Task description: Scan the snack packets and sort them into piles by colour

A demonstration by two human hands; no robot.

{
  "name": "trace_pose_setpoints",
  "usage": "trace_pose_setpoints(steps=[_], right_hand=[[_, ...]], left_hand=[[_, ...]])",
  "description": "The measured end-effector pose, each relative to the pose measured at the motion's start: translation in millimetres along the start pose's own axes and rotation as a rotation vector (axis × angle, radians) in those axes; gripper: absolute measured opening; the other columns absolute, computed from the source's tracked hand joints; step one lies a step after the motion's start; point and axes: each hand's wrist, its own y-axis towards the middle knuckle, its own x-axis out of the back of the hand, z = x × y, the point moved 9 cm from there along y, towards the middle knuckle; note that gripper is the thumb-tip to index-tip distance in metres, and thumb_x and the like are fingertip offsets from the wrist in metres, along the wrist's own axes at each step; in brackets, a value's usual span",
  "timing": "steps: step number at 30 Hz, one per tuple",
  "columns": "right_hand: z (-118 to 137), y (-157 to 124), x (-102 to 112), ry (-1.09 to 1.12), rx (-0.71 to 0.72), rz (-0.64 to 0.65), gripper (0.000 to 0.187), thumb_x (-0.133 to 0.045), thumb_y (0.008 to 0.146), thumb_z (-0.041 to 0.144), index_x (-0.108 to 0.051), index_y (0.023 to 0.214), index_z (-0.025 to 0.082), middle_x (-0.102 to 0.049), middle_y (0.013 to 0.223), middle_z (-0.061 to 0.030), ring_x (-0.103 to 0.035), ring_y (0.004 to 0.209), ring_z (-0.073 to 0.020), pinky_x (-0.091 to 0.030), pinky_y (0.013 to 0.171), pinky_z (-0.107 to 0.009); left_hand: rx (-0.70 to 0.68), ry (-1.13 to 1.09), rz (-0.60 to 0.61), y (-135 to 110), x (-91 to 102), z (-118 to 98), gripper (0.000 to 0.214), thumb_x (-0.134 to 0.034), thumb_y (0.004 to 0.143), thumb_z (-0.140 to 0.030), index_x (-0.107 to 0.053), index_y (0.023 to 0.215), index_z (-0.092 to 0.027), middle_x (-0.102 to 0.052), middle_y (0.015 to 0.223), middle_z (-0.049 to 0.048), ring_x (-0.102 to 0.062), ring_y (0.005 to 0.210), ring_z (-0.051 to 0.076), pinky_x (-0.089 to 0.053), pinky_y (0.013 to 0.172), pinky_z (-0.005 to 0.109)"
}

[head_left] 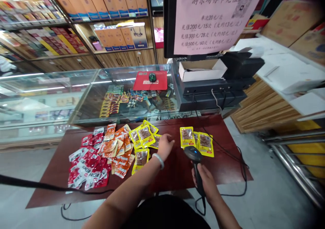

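My right hand (207,183) grips the handle of a black barcode scanner (194,156), whose head points at two yellow snack packets (200,141) on the dark red table (177,175). My left hand (165,145), with a pale bracelet on the wrist, reaches over the table. Its fingers are curled at the edge of a heap of yellow packets (143,136). Whether they hold a packet is hidden. Orange packets (119,151) and red-and-white packets (87,164) lie in heaps further left.
A glass display counter (127,93) stands behind the table with a red mouse pad and mouse (151,78) on it. A black till unit (215,90) and a pink notice (213,16) stand to the right. Cables run across the table and floor. Shelves of boxes line the back wall.
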Motion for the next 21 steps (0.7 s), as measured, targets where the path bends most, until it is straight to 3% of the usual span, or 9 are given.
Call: trace_pose_setpoints(steps=[3,4,6,10,16,21], right_hand=[[-0.7,2.3,-18.7,-0.025,-0.017,0.042,0.063,-0.071,0.058,0.079,-0.052,0.071,0.02,-0.055,0.054,0.004,-0.044,0.038,-0.0071,-0.033,0.035,-0.018],[-1.6,2.8,-26.2,-0.04,-0.023,0.059,0.063,-0.07,0.058,0.08,-0.052,0.071,0.02,-0.054,0.054,0.0044,-0.043,0.038,-0.0069,-0.033,0.035,-0.018],[-3.8,2.8,-42.1,-0.071,-0.033,0.098,0.064,-0.069,0.058,0.081,-0.052,0.071,0.02,-0.053,0.053,0.0052,-0.043,0.038,-0.0066,-0.033,0.035,-0.018],[-6.4,1.2,-70.8,-0.115,-0.013,0.18,0.063,-0.069,0.061,0.079,-0.05,0.072,0.02,-0.052,0.054,0.0064,-0.043,0.039,-0.0058,-0.033,0.035,-0.016],[-10.6,2.8,-84.5,-0.151,0.027,0.217,0.061,-0.066,0.064,0.079,-0.049,0.074,0.021,-0.052,0.056,0.0068,-0.042,0.038,-0.0059,-0.032,0.034,-0.016],[-2.4,4.0,-80.6,-0.113,0.045,0.179,0.061,-0.066,0.064,0.079,-0.05,0.073,0.021,-0.052,0.054,0.0066,-0.043,0.038,-0.0061,-0.033,0.034,-0.016]], left_hand=[[0.158,0.342,-0.328,-2.3,96.5,33.5,0.055,-0.067,0.078,-0.044,-0.051,0.12,-0.013,-0.054,0.125,0.0198,-0.045,0.125,0.035,-0.034,0.104,0.047],[0.25,0.408,-0.374,-4.2,118.9,47.9,0.066,-0.067,0.076,-0.052,-0.047,0.125,-0.012,-0.05,0.129,0.0222,-0.042,0.128,0.038,-0.032,0.105,0.048],[0.375,0.479,-0.388,-6.0,145.3,72.0,0.084,-0.066,0.071,-0.064,-0.041,0.132,-0.013,-0.046,0.135,0.0235,-0.04,0.129,0.041,-0.031,0.104,0.049],[0.395,0.568,-0.284,-0.4,148.8,91.3,0.092,-0.064,0.068,-0.07,-0.041,0.135,-0.012,-0.047,0.136,0.0232,-0.041,0.127,0.042,-0.032,0.103,0.05],[0.189,0.647,-0.219,-1.8,140.2,67.1,0.047,-0.062,0.08,-0.046,-0.056,0.116,-0.016,-0.057,0.128,0.0184,-0.044,0.127,0.038,-0.034,0.101,0.046],[0.12,0.307,-0.078,-15.6,109.6,58.4,0.021,-0.055,0.087,-0.032,-0.056,0.103,-0.019,-0.068,0.094,0.0086,-0.065,0.088,0.025,-0.045,0.079,0.034]])
